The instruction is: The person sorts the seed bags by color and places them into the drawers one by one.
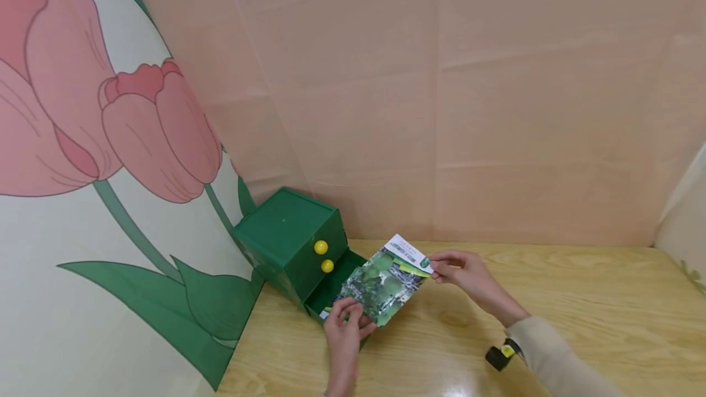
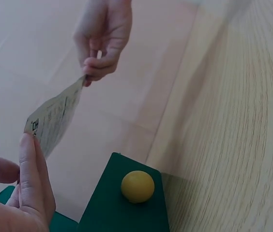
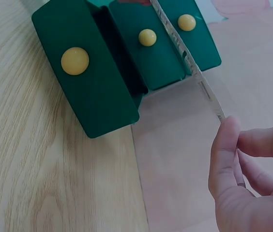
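Observation:
A flat printed packet (image 1: 386,283) with a picture of green fruit and a white, lettered top strip is held tilted between both hands. At its upper right corner, my right hand (image 1: 469,274) pinches it between thumb and fingers. My left hand (image 1: 343,329) pinches the lower left edge, above the pulled-out bottom drawer (image 2: 127,212) of a small green cabinet (image 1: 287,225). Lettering covers the packet's underside (image 2: 56,116) in the left wrist view. The right wrist view shows the packet (image 3: 194,72) nearly edge-on. Packet and hand hide much of the drawer's inside.
Two upper drawers with yellow knobs (image 1: 321,247) are closed. The cabinet stands on a wood-grain table (image 1: 579,305), against a wall painted with tulips (image 1: 160,133). A pinkish sheet (image 1: 441,109) hangs behind. A black wrist camera (image 1: 498,358) sits below the right sleeve.

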Demonstrator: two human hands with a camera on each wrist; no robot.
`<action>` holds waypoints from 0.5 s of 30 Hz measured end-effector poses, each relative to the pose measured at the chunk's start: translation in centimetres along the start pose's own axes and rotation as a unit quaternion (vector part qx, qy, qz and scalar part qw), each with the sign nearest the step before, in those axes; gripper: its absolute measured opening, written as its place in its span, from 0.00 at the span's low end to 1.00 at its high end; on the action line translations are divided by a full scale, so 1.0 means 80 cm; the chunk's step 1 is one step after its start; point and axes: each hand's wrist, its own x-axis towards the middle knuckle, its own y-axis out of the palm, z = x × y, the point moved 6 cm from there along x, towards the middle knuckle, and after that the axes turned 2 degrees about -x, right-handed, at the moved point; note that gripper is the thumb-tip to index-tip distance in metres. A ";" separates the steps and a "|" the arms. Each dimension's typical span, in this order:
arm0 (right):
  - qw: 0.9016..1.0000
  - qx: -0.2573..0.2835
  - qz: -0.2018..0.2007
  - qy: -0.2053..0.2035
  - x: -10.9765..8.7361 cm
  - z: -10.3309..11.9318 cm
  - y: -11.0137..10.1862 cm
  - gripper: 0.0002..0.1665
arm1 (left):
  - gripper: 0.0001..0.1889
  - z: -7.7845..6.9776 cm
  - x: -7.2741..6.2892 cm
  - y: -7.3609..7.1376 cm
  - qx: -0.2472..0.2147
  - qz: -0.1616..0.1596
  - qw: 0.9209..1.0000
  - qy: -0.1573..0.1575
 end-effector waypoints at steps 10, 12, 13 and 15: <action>1.000 0.015 -0.010 -0.004 0.016 -0.003 0.013 0.19 | 0.08 0.001 0.005 -0.013 0.002 -0.019 1.000 -0.014; 1.000 0.015 -0.010 -0.004 0.018 -0.004 0.018 0.18 | 0.06 0.002 0.006 -0.017 0.000 -0.022 1.000 -0.014; 1.000 0.015 -0.009 -0.004 0.020 -0.005 0.021 0.18 | 0.06 0.002 0.006 -0.019 -0.002 -0.024 1.000 -0.013; 1.000 0.016 -0.010 -0.004 0.023 -0.006 0.026 0.18 | 0.05 0.004 0.008 -0.023 -0.003 -0.025 1.000 -0.014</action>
